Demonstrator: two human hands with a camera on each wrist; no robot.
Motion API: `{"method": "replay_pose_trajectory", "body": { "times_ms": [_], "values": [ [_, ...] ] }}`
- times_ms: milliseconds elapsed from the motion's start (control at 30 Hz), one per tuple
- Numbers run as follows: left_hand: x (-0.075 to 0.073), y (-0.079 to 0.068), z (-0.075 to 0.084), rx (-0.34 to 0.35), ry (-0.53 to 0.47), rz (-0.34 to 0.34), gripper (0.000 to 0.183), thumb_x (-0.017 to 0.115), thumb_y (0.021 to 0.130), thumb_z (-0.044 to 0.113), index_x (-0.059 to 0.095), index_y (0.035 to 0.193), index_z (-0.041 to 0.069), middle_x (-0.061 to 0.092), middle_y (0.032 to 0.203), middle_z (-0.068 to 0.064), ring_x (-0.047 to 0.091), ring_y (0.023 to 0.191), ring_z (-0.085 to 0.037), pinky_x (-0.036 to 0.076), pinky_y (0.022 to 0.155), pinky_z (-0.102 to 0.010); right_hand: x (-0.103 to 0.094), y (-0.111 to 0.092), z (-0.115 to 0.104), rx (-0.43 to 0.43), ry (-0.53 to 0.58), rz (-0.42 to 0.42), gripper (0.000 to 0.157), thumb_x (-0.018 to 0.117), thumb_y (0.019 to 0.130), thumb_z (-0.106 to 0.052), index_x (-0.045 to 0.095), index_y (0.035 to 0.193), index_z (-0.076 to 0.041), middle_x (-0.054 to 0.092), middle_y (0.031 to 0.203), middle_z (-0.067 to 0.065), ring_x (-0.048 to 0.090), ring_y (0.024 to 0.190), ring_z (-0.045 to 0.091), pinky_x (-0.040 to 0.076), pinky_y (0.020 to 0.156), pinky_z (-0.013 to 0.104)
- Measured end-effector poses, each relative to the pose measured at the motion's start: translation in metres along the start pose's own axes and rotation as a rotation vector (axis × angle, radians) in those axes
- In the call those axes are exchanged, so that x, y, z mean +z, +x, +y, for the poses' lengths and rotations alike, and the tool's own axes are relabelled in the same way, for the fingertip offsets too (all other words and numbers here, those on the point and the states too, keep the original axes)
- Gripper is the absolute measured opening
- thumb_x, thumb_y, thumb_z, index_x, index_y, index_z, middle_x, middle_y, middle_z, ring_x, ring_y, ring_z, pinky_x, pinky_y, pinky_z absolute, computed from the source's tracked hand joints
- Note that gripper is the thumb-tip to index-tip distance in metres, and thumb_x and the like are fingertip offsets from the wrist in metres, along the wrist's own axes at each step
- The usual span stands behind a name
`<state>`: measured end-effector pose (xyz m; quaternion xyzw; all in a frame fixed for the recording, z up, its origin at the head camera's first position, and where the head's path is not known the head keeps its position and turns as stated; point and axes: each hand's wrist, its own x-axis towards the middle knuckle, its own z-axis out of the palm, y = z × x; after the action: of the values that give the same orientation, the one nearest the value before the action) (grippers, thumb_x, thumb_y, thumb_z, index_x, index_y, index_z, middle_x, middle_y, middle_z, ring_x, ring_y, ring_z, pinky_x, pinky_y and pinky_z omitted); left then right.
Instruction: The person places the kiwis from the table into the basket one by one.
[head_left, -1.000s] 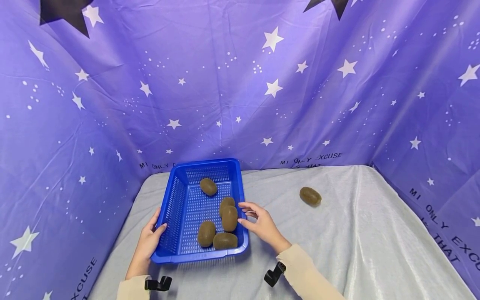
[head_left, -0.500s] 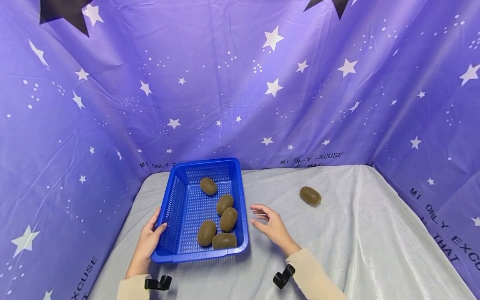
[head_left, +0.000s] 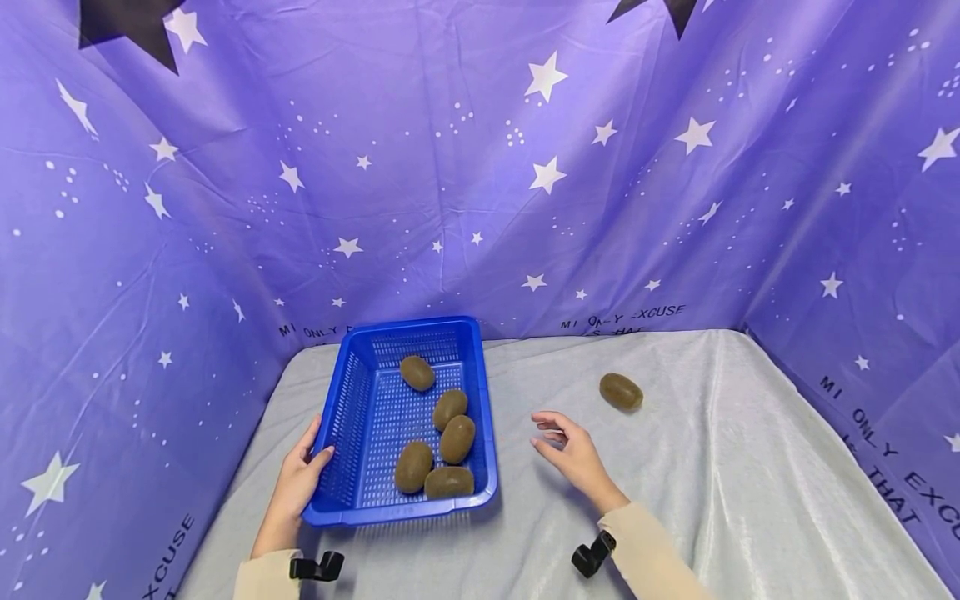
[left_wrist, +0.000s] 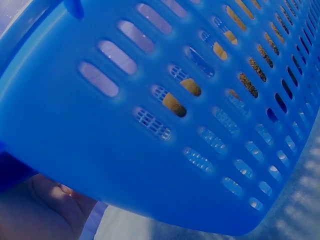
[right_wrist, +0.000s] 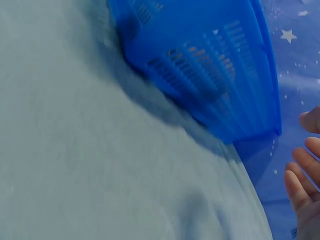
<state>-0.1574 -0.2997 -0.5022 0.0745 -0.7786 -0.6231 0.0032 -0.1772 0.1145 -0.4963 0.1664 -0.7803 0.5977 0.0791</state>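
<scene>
A blue plastic basket point(head_left: 339, 433) with slotted sides holds several brown kiwis point(head_left: 414, 467) on its floor, most of them along the right side and front. My left hand point(head_left: 296, 483) grips the basket's left rim near the front corner, thumb over the edge. In the left wrist view the basket wall point(left_wrist: 90, 150) fills most of the picture, and part of the hand point(left_wrist: 55, 205) shows under the rim. To the right of the basket, my right hand point(head_left: 573, 458) is held over the cloth, fingers loosely bent and holding nothing. One kiwi point(head_left: 621, 392) lies on the cloth beyond it.
A pale grey cloth point(head_left: 720, 467) covers the table. Purple star-printed curtains point(head_left: 450, 208) hang behind it and at both sides. The basket stands close to the back curtain at the left.
My right hand has let go of the kiwi at the basket's right side and moved right, away from the rim. That kiwi settled against the others. The left hand stays put.
</scene>
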Motion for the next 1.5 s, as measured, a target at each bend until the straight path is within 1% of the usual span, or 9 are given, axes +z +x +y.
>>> {"method": "replay_pose_trajectory", "body": {
  "times_ms": [200,533,767,867,967,1100,1200,1333,1500],
  "values": [
    [0.001,-0.001,0.001,0.021,-0.028,-0.001,0.064,0.047,0.096,0.005,0.014,0.151,0.007,0.019,0.154,-0.020,0.046,0.100,0.011,0.044,0.077,-0.014,-0.015,-0.007,0.009,0.016,-0.042,0.041,0.032,0.068,0.080,0.007,0.060,0.110,0.012,0.063,0.110,0.025,0.060,0.097,0.020,0.048,0.084,0.048],
    [0.000,-0.002,0.001,0.010,-0.024,-0.013,0.063,0.044,0.098,0.005,0.012,0.152,0.010,0.017,0.154,-0.018,0.046,0.098,0.011,0.044,0.077,-0.014,-0.042,-0.015,0.028,0.070,-0.092,0.120,0.030,0.068,0.080,0.006,0.060,0.109,0.011,0.062,0.110,0.027,0.058,0.096,0.013,0.048,0.085,0.048],
    [0.000,-0.002,0.001,0.023,-0.019,-0.010,0.063,0.043,0.098,0.003,0.012,0.152,0.008,0.019,0.153,-0.021,0.048,0.095,0.009,0.045,0.075,-0.016,-0.061,-0.018,0.036,0.110,-0.156,0.201,0.029,0.068,0.081,0.005,0.061,0.109,0.011,0.063,0.109,0.027,0.059,0.098,0.038,0.049,0.083,0.044],
    [0.000,-0.002,0.001,0.030,-0.016,-0.012,0.062,0.043,0.098,0.003,0.012,0.151,0.008,0.019,0.153,-0.022,0.049,0.095,0.008,0.045,0.075,-0.016,-0.070,-0.020,0.042,0.149,-0.170,0.237,0.031,0.068,0.081,0.004,0.060,0.111,0.011,0.062,0.111,0.026,0.058,0.100,0.038,0.050,0.084,0.039],
    [0.000,-0.002,0.001,0.028,-0.013,-0.014,0.062,0.043,0.098,0.003,0.012,0.152,0.008,0.018,0.153,-0.020,0.048,0.096,0.008,0.045,0.076,-0.016,-0.079,-0.022,0.062,0.174,-0.181,0.285,0.031,0.069,0.083,-0.002,0.061,0.112,0.008,0.063,0.111,0.024,0.060,0.099,0.026,0.049,0.084,0.024],
    [0.000,-0.001,0.001,0.013,-0.007,-0.012,0.063,0.043,0.098,0.004,0.012,0.152,0.010,0.017,0.154,-0.019,0.047,0.096,0.009,0.045,0.076,-0.015,-0.090,-0.023,0.080,0.215,-0.205,0.346,0.031,0.069,0.083,-0.005,0.061,0.112,0.006,0.063,0.111,0.024,0.060,0.098,0.023,0.045,0.081,0.012],
    [0.000,-0.001,0.000,0.015,-0.006,-0.011,0.062,0.044,0.098,0.007,0.012,0.152,0.010,0.018,0.154,-0.019,0.049,0.097,0.007,0.045,0.076,-0.015,-0.096,-0.021,0.085,0.264,-0.213,0.391,0.032,0.068,0.083,-0.004,0.061,0.113,0.005,0.063,0.111,0.023,0.060,0.096,0.017,0.044,0.080,0.010],
    [0.000,-0.001,-0.001,0.026,-0.005,-0.006,0.064,0.047,0.098,0.011,0.014,0.151,0.007,0.019,0.153,-0.020,0.049,0.098,0.005,0.045,0.076,-0.016,-0.102,-0.018,0.098,0.288,-0.184,0.481,0.031,0.068,0.083,-0.005,0.061,0.111,0.005,0.063,0.108,0.024,0.054,0.085,-0.005,0.041,0.074,0.005],
    [0.000,-0.001,-0.001,0.022,-0.003,0.001,0.063,0.048,0.098,0.012,0.015,0.151,0.008,0.020,0.153,-0.020,0.050,0.098,0.005,0.045,0.076,-0.016,-0.106,-0.013,0.101,0.337,-0.165,0.568,0.033,0.068,0.084,-0.009,0.059,0.112,0.005,0.062,0.104,0.023,0.050,0.078,-0.011,0.040,0.070,0.003]
  ]
}}
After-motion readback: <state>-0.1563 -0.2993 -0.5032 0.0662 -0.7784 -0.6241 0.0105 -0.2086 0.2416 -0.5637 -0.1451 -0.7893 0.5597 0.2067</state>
